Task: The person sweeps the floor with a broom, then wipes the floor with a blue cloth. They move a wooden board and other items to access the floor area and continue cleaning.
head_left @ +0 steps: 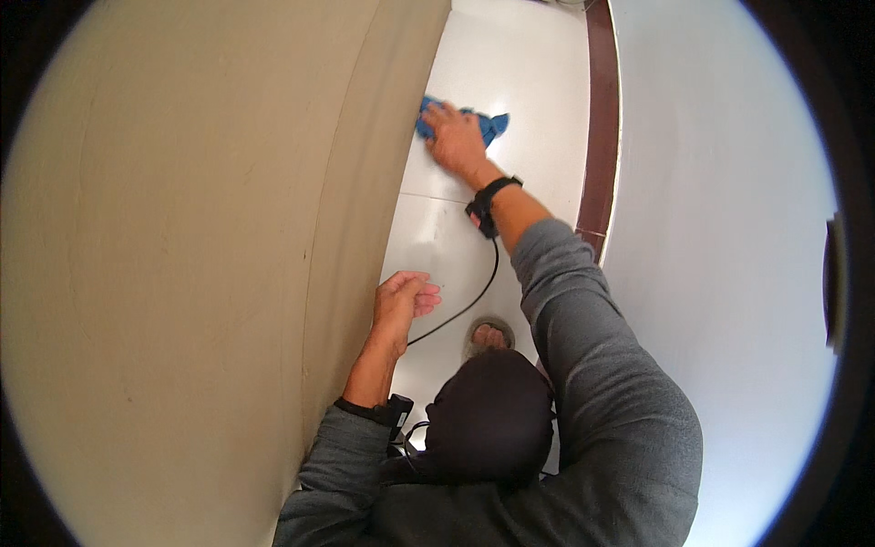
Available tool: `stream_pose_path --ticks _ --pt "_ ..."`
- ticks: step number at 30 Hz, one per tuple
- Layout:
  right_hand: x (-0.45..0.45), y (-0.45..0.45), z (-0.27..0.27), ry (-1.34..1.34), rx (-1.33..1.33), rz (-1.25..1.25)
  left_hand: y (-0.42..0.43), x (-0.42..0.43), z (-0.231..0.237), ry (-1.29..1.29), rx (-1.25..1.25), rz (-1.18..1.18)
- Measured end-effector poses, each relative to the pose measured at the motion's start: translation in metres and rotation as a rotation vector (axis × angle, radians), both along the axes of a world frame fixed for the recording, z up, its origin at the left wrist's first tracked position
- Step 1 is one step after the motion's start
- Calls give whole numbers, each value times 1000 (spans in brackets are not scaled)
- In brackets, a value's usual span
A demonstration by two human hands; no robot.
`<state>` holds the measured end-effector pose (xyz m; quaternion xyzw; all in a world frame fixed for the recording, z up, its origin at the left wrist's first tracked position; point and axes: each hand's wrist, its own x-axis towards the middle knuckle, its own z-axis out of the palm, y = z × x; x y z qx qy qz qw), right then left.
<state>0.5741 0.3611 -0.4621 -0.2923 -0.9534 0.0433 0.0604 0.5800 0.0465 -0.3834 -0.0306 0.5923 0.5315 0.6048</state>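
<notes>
Out ahead, my right hand (458, 140) presses down on a crumpled blue cloth (493, 126) on the glossy white tile floor (526, 61). Part of the cloth is hidden under the palm, and its left end reaches the foot of the beige wall or panel (225, 205). A black strap with a small device (484, 210) circles the right wrist. Nearer to me, my left hand (405, 299) hovers beside the beige surface with loosely curved fingers and nothing visible in it. Another black device (398, 412) is strapped at the left wrist.
A black cable (489, 284) curves between the two arms. On the right, a dark red-brown skirting (601, 116) runs along a white wall (718, 171). My bent knee (495, 417) and one sandalled foot (489, 335) occupy the narrow floor strip.
</notes>
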Motion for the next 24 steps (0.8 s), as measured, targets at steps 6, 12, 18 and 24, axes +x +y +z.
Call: stream_pose_path --ticks 6,12,18,24 --pt "57 -131 -18 68 -170 436 -2 -13 13 83 -86 141" --pt "75 -145 4 -47 -796 366 0 -12 9 167 -151 280" --pt "39 30 39 301 -596 -109 8 -15 16 167 -239 244" --pt "34 62 4 157 -405 -195 24 -18 24 107 -291 212"
